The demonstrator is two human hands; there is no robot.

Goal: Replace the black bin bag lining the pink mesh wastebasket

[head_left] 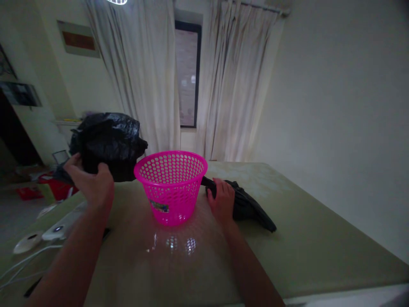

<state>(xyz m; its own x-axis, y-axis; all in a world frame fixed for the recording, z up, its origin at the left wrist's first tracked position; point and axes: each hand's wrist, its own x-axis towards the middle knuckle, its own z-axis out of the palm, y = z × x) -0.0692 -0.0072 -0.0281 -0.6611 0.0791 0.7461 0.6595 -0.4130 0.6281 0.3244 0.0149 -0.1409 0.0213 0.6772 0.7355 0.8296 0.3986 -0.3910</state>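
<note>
At the left, my left hand (92,181) holds up a crumpled, puffed-out black plastic bag (110,143) above the table. The thumb and fingers are at the bag's lower side, and some fingertips are hidden. A bright pink perforated plastic basket (174,200) stands upright between my hands, with a small label on its front. To the right of it, my right hand (223,200) closes over a dark folded bundle (251,208) lying on the table. One end of this bundle points toward the basket and the other tapers to the right; its exact kind cannot be made out.
The pale, glossy table (306,238) reaches to the wall on the right. At the left are a white power strip (59,228), a round white object (28,242) and white cables (24,264). Light curtains (150,76) hang behind, and red items (57,187) lie beyond the table's left edge.
</note>
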